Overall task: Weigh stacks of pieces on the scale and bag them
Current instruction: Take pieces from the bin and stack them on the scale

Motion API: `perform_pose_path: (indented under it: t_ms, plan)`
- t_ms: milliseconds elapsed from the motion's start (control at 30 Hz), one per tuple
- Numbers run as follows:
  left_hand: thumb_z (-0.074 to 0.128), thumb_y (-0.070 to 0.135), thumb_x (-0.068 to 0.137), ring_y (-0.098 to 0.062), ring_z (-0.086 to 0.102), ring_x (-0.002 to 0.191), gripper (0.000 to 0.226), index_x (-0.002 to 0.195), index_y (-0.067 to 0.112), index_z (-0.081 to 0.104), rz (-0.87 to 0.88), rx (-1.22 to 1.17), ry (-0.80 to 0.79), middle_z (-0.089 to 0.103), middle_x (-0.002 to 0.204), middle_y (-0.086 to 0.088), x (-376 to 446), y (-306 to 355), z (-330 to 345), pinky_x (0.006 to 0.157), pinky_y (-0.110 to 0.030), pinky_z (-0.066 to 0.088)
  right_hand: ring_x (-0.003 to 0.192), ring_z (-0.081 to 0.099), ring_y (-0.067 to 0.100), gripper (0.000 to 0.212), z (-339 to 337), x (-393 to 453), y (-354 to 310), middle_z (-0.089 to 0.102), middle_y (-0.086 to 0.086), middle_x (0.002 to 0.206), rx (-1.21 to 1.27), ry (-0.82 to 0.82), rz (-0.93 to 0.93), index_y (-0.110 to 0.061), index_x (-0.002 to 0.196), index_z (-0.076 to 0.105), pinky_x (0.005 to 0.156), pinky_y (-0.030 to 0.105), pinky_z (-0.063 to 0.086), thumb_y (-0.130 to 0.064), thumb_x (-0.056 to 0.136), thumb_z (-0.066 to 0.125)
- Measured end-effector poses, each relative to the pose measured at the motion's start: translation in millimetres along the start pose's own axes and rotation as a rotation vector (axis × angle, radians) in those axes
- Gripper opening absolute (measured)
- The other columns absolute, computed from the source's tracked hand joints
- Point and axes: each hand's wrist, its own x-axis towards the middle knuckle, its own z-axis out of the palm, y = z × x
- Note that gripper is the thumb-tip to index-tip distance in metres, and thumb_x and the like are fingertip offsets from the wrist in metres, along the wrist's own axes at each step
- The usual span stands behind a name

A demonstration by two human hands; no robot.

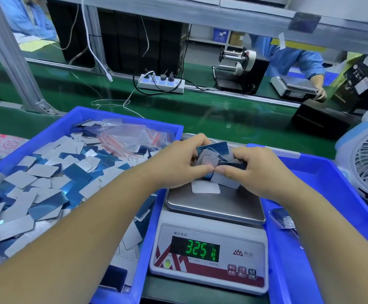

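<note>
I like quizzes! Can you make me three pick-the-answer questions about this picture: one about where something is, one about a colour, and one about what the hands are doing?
1. Where is the scale?
A. Between two bins
B. Inside the left bin
C. On the fan

2. What colour are the scale's digits?
A. Red
B. Green
C. White

3. What are the hands doing?
A. Resting flat on the table
B. Pressing the scale's buttons
C. Holding a bunch of pieces above the pan

Answers:
1. A, the scale stands between the left bin full of loose pieces and the right bin.
2. B, the digits glow green on a dark display.
3. C, the left hand and right hand both curl round the pieces over the pan; one piece lies on the pan.
</note>
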Motion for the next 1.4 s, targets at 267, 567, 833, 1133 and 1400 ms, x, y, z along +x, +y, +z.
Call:
perform_pose_path:
  t_ms: [267,567,833,1133,1400]
  plan:
    - [0.063,0.03,0.088,0.003,0.052,0.084,0.024,0.108,0.034,0.05,0.035,0.053,-0.058,0.059,0.093,0.014,0,0,8,0.068,-0.02,0.037,0.08,0.047,-0.003,0.03,17,-2,-4,0.052,-0.014,0.08,0.022,-0.135,-0.082,-0.041,0.08,0.048,0.064,0.013,0.034,-0.058,0.075,0.072]
    - [0.073,0.041,0.088,0.0,0.056,0.083,0.021,0.1,0.034,0.057,0.079,0.021,0.027,0.062,0.087,0.017,0,-1,6,0.066,-0.015,0.041,0.071,0.051,0.006,0.018,16,-4,2,0.057,-0.009,0.074,0.074,-0.011,-0.038,-0.026,0.08,0.061,0.06,0.02,0.039,-0.039,0.083,0.073]
    - [0.054,0.051,0.094,-0.013,0.041,0.111,0.037,0.124,0.032,0.045,0.043,0.161,-0.046,0.049,0.108,0.016,5,2,17,0.097,-0.038,0.041,0.079,0.052,-0.008,0.022,26,-4,-7,0.059,-0.022,0.075,0.131,0.06,-0.04,-0.03,0.086,0.064,0.066,0.007,0.036,-0.009,0.081,0.068]
    - [0.068,0.043,0.089,0.0,0.051,0.097,0.03,0.115,0.034,0.056,0.056,0.119,-0.031,0.052,0.103,0.016,-2,0,4,0.082,-0.02,0.041,0.078,0.056,-0.002,0.024,25,-2,-5,0.06,-0.028,0.087,0.224,0.028,0.075,-0.037,0.092,0.058,0.062,0.013,0.042,-0.025,0.078,0.072]
    - [0.051,0.026,0.086,-0.013,0.046,0.108,0.044,0.129,0.027,0.043,0.007,0.211,-0.058,0.051,0.114,0.008,4,15,21,0.094,-0.037,0.042,0.068,0.054,0.0,0.043,28,2,-6,0.06,-0.025,0.08,0.356,0.09,0.071,-0.032,0.093,0.047,0.06,0.011,0.043,-0.008,0.068,0.073]
